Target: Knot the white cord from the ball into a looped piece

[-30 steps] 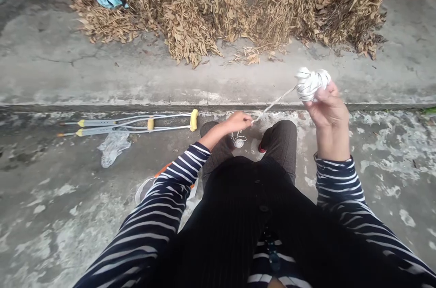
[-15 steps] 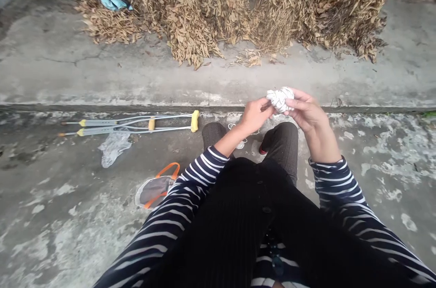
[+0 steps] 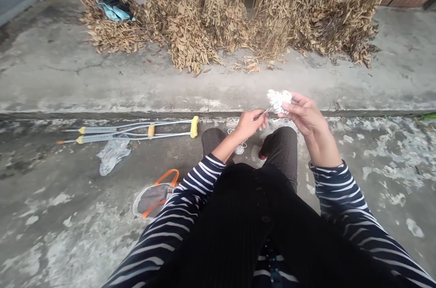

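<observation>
One left hand (image 3: 250, 124), one right hand (image 3: 304, 115), one white bundle (image 3: 278, 101), two crutches (image 3: 97, 130), one orange-handled bag (image 3: 153, 199)

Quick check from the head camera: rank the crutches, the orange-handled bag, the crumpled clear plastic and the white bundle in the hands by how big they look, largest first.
1. crutches
2. orange-handled bag
3. clear plastic
4. white bundle

The white bundle looks smallest, but it is held nearer the camera, so its true size against the others is unsure.
</observation>
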`<state>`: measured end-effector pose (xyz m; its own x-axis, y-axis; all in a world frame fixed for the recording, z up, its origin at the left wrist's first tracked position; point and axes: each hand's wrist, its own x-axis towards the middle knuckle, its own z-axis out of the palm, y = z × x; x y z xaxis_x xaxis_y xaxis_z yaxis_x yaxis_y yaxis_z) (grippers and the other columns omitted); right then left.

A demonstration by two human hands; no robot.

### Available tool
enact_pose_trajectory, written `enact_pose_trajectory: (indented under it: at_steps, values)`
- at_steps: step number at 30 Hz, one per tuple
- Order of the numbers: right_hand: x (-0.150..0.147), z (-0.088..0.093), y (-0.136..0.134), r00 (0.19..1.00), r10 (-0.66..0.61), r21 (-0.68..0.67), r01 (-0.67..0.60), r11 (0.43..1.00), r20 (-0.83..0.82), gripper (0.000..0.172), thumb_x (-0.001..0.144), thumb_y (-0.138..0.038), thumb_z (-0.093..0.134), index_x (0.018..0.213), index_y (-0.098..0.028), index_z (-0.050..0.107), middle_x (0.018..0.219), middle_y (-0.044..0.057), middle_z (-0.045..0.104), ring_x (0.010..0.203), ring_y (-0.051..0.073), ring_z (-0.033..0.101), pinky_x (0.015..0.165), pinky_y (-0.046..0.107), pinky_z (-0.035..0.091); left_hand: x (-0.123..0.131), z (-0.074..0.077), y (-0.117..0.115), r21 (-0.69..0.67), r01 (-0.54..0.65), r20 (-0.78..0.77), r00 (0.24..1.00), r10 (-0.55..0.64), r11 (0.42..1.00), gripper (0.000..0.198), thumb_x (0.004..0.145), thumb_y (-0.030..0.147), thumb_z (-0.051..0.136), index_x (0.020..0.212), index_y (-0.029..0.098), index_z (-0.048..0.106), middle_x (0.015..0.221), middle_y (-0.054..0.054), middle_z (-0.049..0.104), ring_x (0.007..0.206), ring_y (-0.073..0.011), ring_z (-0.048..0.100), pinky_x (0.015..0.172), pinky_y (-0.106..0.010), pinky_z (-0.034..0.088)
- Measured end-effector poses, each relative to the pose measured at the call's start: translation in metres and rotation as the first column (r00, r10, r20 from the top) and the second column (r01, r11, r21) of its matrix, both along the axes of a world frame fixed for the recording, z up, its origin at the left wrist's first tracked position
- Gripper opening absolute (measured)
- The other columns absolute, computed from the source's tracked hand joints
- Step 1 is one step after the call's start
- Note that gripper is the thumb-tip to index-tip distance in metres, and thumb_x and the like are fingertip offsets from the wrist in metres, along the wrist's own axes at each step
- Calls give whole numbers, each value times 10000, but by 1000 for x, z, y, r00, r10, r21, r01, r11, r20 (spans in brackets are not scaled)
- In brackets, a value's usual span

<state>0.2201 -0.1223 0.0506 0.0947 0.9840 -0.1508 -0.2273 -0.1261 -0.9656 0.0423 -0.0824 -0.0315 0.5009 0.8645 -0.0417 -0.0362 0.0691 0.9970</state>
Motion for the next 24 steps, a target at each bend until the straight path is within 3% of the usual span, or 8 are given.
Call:
enact_pose_trajectory:
  at_steps: [7,12,15,17,19,21,24]
  values:
    - [21,14,14,970,-172,172,142,975,174,512,500,-277,990,935,-203,730,947,33,747,834,207,732,643,332,666,-37,-21,-13,-166,244,38,970,-241,956,107,893,219,638,861,117,653,743,-42,696,573,-104,662,510,-209,524]
    - [13,24,19,913,-190,296,82,952,360,443,550,-259,942,918,-193,704,897,28,681,793,191,675,619,351,654,-51,-16,1,-158,149,-98,981,-166,976,144,835,90,528,756,124,644,674,-32,687,508,-86,623,452,-176,466]
    - [7,24,25,751,-362,433,113,894,553,410,631,-263,880,988,-200,689,959,45,665,892,228,653,701,400,640,-46,-9,8,-156,90,-193,974,-119,984,219,818,73,495,678,108,659,669,-59,694,525,-89,630,461,-176,465]
    - [7,16,32,579,-491,535,108,838,651,368,693,-238,820,1028,-204,672,1030,64,660,982,259,631,789,443,613,-45,-1,5,-181,140,-129,978,-165,973,218,800,80,507,642,102,656,687,-74,700,542,-97,640,474,-186,476]
    - [11,1,40,468,-521,572,41,820,714,314,743,-207,759,1043,-205,664,1077,85,666,1040,287,618,878,493,577,-49,8,-3,-202,253,21,967,-254,946,168,794,113,551,673,100,666,711,-76,706,554,-105,649,482,-195,483]
    - [16,-20,46,424,-487,557,-50,829,764,275,772,-188,721,1042,-206,671,1096,104,691,1070,311,624,949,530,543,-55,19,-11,-218,345,160,935,-315,913,133,829,198,613,804,100,699,727,-67,713,549,-107,646,477,-198,478]
    - [17,-52,45,394,-410,503,-169,848,823,271,791,-183,699,1060,-209,693,1144,123,718,1109,337,634,1018,567,506,-62,31,-16,-252,383,232,915,-329,889,273,876,381,696,904,109,696,697,-52,704,509,-95,613,453,-192,454]
